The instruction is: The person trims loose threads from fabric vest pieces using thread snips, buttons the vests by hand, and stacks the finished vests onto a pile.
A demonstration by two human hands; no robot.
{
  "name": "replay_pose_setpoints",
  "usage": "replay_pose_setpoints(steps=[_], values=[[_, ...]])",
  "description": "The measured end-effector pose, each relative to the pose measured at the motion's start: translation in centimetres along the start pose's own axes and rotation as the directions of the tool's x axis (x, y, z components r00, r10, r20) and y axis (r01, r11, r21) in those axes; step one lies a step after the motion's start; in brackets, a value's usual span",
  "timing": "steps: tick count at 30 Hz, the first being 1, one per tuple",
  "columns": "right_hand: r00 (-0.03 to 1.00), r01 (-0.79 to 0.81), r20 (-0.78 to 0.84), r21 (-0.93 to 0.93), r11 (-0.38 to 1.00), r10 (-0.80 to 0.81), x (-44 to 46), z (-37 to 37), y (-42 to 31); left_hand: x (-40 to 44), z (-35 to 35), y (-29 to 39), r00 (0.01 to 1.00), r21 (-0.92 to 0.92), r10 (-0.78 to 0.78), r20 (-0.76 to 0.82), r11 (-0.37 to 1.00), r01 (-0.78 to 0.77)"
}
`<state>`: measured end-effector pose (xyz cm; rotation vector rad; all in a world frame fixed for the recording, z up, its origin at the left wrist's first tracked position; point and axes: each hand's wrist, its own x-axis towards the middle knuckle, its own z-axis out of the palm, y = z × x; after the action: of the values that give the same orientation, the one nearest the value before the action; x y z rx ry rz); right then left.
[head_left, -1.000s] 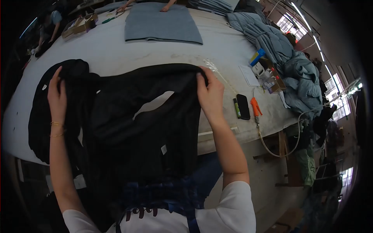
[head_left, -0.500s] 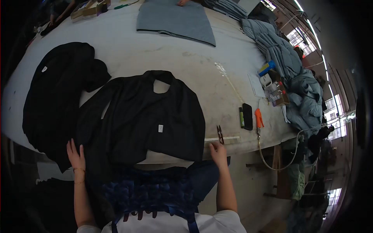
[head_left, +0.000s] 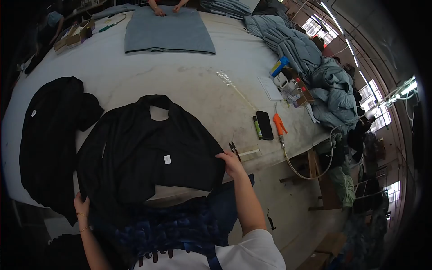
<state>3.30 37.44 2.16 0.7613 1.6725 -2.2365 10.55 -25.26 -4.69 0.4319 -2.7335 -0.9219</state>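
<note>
Right hand (head_left: pixel 231 164) newly on black garment (head_left: pixel 189 146), fingers closed over edge.

Bright rectangular paned windows (head_left: pixel 323 28) are set in a brownish wall (head_left: pixel 336 46); white tube lights (head_left: pixel 332 17) are hung overhead.

Left hand (head_left: pixel 81 207), lower left of the frame, atop a slanting left forearm (head_left: pixel 93 246); right hand (head_left: pixel 232 164), below centre, thumb pointing left, right forearm (head_left: pixel 249 198) descending rightward.

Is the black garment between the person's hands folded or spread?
Mostly spread: the garment lies wide on the table, collar and label showing.
</note>
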Motion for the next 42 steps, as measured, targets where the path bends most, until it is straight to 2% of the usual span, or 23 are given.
replay_pose_setpoints(steps=[2,3,5,7,9,10,13,15,16,19,22,24,25,26,27,28,29,31,34,36,38,40,42], values=[[0.999,0.017,0.033,0.073,0.997,-0.019,-2.5,-1.5,-0.2,-0.6,-1.5,-1.7,0.943,-0.389,-0.043,0.331,0.904,0.178],[0.997,0.021,0.068,0.143,0.989,-0.031,-3.4,-2.2,-0.4,-0.5,-1.9,-2.1,0.943,-0.393,-0.041,0.329,0.902,0.176],[1.000,0.005,-0.023,0.125,0.992,-0.002,-1.5,-4.9,0.8,-0.5,-2.9,-3.1,0.904,-0.536,-0.286,0.317,0.733,0.420],[0.982,0.033,-0.188,0.110,0.993,-0.011,-0.3,-6.0,-0.3,3.0,-4.3,-1.0,0.968,-0.620,-0.186,0.169,0.743,0.252],[0.955,0.195,-0.242,0.073,0.978,-0.172,0.0,-4.9,-4.8,6.8,-6.6,3.3,0.967,-0.535,-0.254,-0.033,0.821,0.198],[0.934,0.305,-0.213,0.053,0.951,-0.287,-1.3,-2.5,-7.3,8.4,-6.5,5.3,0.900,-0.168,-0.021,-0.434,0.984,-0.058],[0.872,0.488,0.227,-0.328,0.809,-0.434,-8.1,6.6,-12.1,5.4,-8.8,21.9,0.966,0.025,0.097,-0.239,0.995,-0.094],[0.828,0.541,0.536,-0.688,0.484,-0.163,-13.3,11.5,-12.2,1.7,-7.2,28.1,0.981,-0.071,0.182,0.073,0.982,-0.177],[0.809,0.556,0.584,-0.796,0.238,0.066,-14.9,13.5,-11.4,-0.2,-5.4,29.3,0.931,-0.070,0.278,0.236,0.961,-0.269],[0.597,0.756,0.737,-0.649,0.084,0.316,-13.1,14.6,-5.0,-2.3,0.2,28.5,0.596,-0.031,0.245,0.765,0.938,-0.345],[0.632,0.730,0.705,-0.681,0.056,0.322,-9.2,14.1,-2.4,-0.6,3.5,25.3,0.624,0.109,0.195,0.757,0.903,-0.414],[0.847,0.532,0.531,-0.842,0.093,-0.033,-5.8,13.3,-2.2,0.6,5.0,22.8,0.773,0.192,0.210,0.599,0.899,-0.393],[0.845,0.534,0.534,-0.840,0.094,-0.028,-3.8,12.6,-1.4,1.0,5.1,22.3,0.820,0.243,0.206,0.534,0.891,-0.382],[0.802,0.567,0.535,-0.822,0.057,-0.263,-1.7,11.9,-0.4,1.3,5.8,21.2,0.820,0.245,0.201,0.536,0.892,-0.379],[0.713,0.588,0.511,-0.809,0.013,-0.481,-0.4,11.6,0.3,1.4,6.9,19.7,0.882,0.246,0.319,0.347,0.876,-0.414],[0.717,0.587,0.511,-0.810,0.014,-0.474,0.2,12.2,0.4,1.5,7.2,19.3,0.894,0.255,0.424,0.142,0.857,-0.447],[0.640,0.682,0.573,-0.731,0.034,-0.511,0.9,13.0,0.6,1.5,7.3,19.0,0.896,0.254,0.419,0.145,0.860,-0.443],[0.562,0.764,0.623,-0.643,0.053,-0.544,1.1,14.3,1.2,1.6,6.6,19.4,0.932,0.223,0.171,0.319,0.943,-0.249],[0.598,0.788,0.714,-0.606,0.106,-0.365,0.8,15.6,1.9,1.9,6.3,18.9,0.908,0.120,0.163,0.386,0.967,-0.224],[0.661,0.725,0.734,-0.678,-0.118,-0.155,1.1,15.6,1.8,2.7,6.3,17.8,0.909,0.103,0.177,0.377,0.967,-0.231],[0.727,0.587,0.595,-0.798,-0.139,-0.343,1.9,14.4,1.4,3.9,6.1,17.0,0.907,0.085,0.197,0.372,0.966,-0.244],[0.695,0.470,0.457,-0.873,-0.131,-0.556,3.5,11.5,-0.5,5.3,5.7,16.7,0.990,0.070,0.144,-0.003,0.987,-0.143],[0.693,0.384,0.382,-0.913,-0.136,-0.611,3.9,9.2,-2.2,6.8,5.9,15.6,0.993,0.107,0.120,0.016,0.987,-0.121]])
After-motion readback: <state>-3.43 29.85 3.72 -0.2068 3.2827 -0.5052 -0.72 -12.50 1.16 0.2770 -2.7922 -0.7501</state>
